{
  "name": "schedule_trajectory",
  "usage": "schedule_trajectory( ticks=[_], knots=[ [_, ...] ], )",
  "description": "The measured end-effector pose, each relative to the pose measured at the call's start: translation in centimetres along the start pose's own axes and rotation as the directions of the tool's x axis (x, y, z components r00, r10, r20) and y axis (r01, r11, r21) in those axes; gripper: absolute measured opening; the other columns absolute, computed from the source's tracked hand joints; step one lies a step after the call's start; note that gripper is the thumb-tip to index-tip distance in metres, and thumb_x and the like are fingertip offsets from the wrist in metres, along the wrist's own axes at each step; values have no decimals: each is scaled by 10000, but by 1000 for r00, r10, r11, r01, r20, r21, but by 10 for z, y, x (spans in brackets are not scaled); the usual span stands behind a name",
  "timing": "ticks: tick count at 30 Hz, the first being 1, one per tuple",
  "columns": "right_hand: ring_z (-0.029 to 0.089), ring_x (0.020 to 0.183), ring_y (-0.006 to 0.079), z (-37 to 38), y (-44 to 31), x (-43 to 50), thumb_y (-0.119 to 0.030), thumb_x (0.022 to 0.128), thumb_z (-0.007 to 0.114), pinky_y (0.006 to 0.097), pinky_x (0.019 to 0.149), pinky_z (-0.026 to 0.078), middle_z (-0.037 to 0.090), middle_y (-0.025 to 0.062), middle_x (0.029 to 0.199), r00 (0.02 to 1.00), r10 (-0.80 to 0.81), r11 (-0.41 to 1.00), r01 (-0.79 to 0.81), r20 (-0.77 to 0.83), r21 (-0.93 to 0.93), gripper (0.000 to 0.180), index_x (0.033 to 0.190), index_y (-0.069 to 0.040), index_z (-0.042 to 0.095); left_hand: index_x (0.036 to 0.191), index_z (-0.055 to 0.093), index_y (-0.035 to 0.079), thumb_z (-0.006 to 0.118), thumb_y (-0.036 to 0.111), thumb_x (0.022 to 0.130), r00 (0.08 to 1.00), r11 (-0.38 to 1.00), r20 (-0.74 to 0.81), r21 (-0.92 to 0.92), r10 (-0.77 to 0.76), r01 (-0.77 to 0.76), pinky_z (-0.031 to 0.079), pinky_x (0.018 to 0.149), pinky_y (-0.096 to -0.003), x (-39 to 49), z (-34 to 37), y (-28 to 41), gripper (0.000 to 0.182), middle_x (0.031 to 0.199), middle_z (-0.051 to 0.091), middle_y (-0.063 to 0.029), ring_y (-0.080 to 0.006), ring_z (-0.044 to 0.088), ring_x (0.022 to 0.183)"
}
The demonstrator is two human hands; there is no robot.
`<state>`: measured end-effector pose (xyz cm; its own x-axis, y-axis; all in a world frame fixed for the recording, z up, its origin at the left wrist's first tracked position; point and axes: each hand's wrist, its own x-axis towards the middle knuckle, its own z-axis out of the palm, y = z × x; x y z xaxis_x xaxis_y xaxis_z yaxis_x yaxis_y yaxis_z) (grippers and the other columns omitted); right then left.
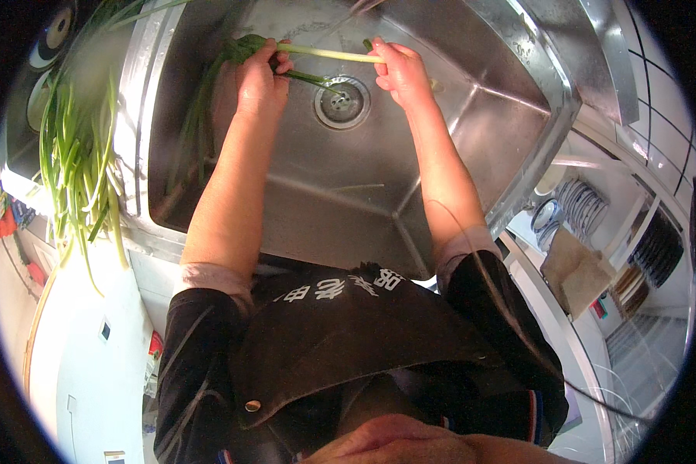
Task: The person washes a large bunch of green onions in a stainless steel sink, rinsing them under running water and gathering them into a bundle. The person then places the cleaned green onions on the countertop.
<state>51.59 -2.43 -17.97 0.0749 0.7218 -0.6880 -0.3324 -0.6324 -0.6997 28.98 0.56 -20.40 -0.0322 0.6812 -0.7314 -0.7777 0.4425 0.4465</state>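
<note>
Above the steel sink (324, 156), a pale green stalk (330, 54), likely a scallion, stretches almost level between my two hands. My left hand (261, 78) grips its left end, with dark green leaves (244, 48) bunched beside the fingers. From under that hand a thinner green leaf (310, 78) points toward the drain (342, 103). My right hand (404, 72) pinches the stalk's other end, and a small dark green bit shows by its fingertips. Long green leaves (194, 127) hang along the sink's left side, partly blurred. A thin pale strip (356, 186) lies in the sink.
A large bunch of scallions (81, 156) lies left of the sink, its ends hanging over the counter edge. At right, an open cabinet holds patterned plates (582, 203), a bowl (545, 216) and a brown flat sheet (577, 269). White tiles (666, 122) line the wall.
</note>
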Motion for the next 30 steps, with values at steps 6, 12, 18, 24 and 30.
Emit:
schedule_trajectory(
  ticks=[6, 12, 18, 24, 30],
  knots=[
    [354, 468, 68, -15, 2, 3, -325, 994, 526, 211, 407, 243, 513, 28, 596, 987, -137, 990, 139, 83, -26, 414, 849, 45, 645, 992, 555, -44, 558, 26, 936, 993, 987, 6, 108, 116, -116, 343, 514, -227, 4, -7, -9, 90, 855, 550, -77, -126, 426, 651],
    [549, 553, 184, -8, 11, 39, -268, 974, 505, 338, 545, 470, 657, 103, 740, 992, -112, 823, 59, -60, -566, 300, 954, -21, 674, 939, 576, -3, 579, -18, 904, 959, 946, -12, 165, 284, -278, 350, 522, -243, -4, 0, -3, 38, 812, 561, -50, -135, 458, 641],
    [622, 944, 396, 42, 25, 30, -233, 929, 450, 475, 845, 490, 657, 200, 990, 852, -362, 158, 456, 378, -876, 254, 985, -57, 625, 907, 621, 4, 574, 11, 908, 851, 837, 9, 175, 525, -518, 386, 559, -256, -8, 13, 21, 48, 832, 617, -57, -137, 508, 648],
    [635, 863, 407, 89, 29, 37, -228, 943, 523, 473, 794, 503, 647, 196, 951, 745, -469, 96, 576, 473, -812, 200, 1086, -97, 570, 921, 664, -23, 578, 16, 911, 843, 823, 91, 182, 530, -537, 389, 600, -250, -11, 16, 23, 95, 788, 610, -50, -134, 504, 657],
    [637, 767, 365, 34, -10, 24, -429, 949, 538, 443, 669, 495, 654, 156, 816, 866, -211, 22, 468, 453, -883, 370, 925, -75, 643, 871, 670, -47, 588, 28, 884, 889, 845, 141, 276, 435, -457, 360, 575, -237, -15, 16, 19, 112, 715, 581, -36, -120, 489, 638]
  ],
)
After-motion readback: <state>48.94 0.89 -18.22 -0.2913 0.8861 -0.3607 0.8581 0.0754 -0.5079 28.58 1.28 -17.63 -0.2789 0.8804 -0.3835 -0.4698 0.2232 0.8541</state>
